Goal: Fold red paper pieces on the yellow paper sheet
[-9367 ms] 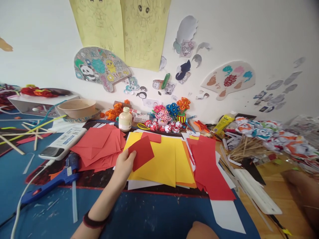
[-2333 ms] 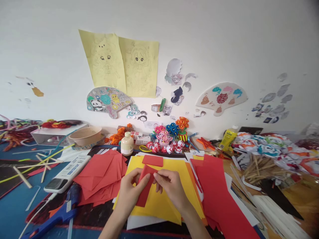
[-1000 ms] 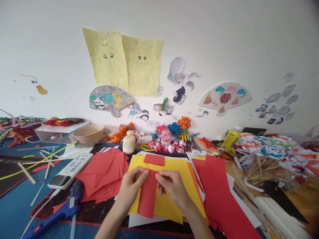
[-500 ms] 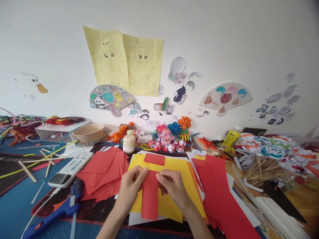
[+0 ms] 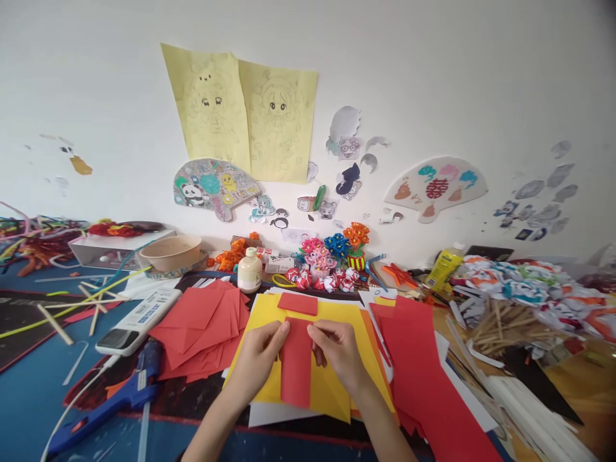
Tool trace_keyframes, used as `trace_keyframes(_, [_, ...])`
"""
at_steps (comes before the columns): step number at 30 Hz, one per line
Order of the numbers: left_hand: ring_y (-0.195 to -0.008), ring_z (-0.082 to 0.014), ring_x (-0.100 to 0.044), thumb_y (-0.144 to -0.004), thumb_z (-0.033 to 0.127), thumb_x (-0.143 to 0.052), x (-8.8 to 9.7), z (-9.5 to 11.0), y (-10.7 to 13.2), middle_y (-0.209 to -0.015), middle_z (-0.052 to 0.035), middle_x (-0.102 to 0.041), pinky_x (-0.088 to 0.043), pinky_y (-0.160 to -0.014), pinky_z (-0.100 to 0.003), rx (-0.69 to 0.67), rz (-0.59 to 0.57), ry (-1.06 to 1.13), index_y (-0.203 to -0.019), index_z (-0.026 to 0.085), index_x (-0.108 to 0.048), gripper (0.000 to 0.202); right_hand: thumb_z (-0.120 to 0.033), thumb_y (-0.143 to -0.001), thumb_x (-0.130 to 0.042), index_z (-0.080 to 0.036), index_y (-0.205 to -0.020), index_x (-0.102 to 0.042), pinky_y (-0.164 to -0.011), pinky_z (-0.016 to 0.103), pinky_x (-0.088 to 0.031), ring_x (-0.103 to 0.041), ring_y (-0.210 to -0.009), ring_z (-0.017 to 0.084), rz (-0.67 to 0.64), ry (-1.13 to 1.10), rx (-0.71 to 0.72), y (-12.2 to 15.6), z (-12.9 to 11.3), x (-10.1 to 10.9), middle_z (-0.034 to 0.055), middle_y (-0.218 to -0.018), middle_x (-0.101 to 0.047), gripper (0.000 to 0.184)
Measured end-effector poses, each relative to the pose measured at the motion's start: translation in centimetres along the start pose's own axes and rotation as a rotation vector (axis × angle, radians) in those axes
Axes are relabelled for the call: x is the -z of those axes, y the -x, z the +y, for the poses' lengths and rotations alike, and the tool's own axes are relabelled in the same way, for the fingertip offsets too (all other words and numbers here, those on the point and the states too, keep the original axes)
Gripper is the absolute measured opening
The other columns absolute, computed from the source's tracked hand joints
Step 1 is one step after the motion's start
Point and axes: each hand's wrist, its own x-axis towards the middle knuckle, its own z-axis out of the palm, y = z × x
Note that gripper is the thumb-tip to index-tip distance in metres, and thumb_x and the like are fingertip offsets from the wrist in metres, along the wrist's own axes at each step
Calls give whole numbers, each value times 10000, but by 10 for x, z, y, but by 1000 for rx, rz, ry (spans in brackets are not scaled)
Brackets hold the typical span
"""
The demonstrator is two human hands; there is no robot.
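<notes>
A narrow strip of red paper [image 5: 296, 369] is held up between both hands, its lower end curving toward me. My left hand [image 5: 262, 353] pinches its upper left edge, thumb on top. At the upper right edge, my right hand [image 5: 339, 350] grips it between thumb and curled fingers. Beneath lie yellow paper sheets [image 5: 332, 385] on top of white and orange ones. Just beyond the fingertips rests a small folded red paper piece [image 5: 298, 303] on the yellow sheet.
Red paper squares [image 5: 192, 321] are piled on the left, near a blue glue gun [image 5: 106, 410] and a white power strip [image 5: 139, 321]. Long red sheets [image 5: 423, 366] lie right. A cream bottle [image 5: 249, 271] and pipe-cleaner flowers [image 5: 317, 253] stand at the back, before the wall.
Both hands have shifted slightly up and to the right with the red strip, bringing its top edge nearer the folded red piece. The grip looks the same.
</notes>
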Motion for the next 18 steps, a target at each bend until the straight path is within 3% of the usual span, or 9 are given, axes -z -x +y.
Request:
trace_keyframes(6, [-506,-84,-315,-919,396,-413,-1,3,3,-518,49,-330,-215,-515,-240,-87,119,-184,-568,178,-318,424,-387,-871,-565,-163,-552,-541,-398,206,-328,-445,-370,90,3,-13,-7,0,1,0,-27,-409,-481,390])
trace_keyframes(11, [-514,-91,-358,-934,397,-371,-5,4,4,-540,46,-373,-243,-518,-237,-96,54,-133,-593,185,-338,402,-396,-868,-568,-161,-527,-531,-392,206,-326,-436,-356,87,56,-53,-7,0,0,0,-26,-397,-479,416])
trace_keyframes(18, [-507,-93,-369,-933,374,-373,-7,7,7,-526,40,-411,-249,-514,-235,-81,91,-123,-583,181,-361,399,-391,-856,-577,-156,-517,-533,-394,208,-325,-436,-356,85,82,-85,13,2,-1,-4,-26,-407,-478,415])
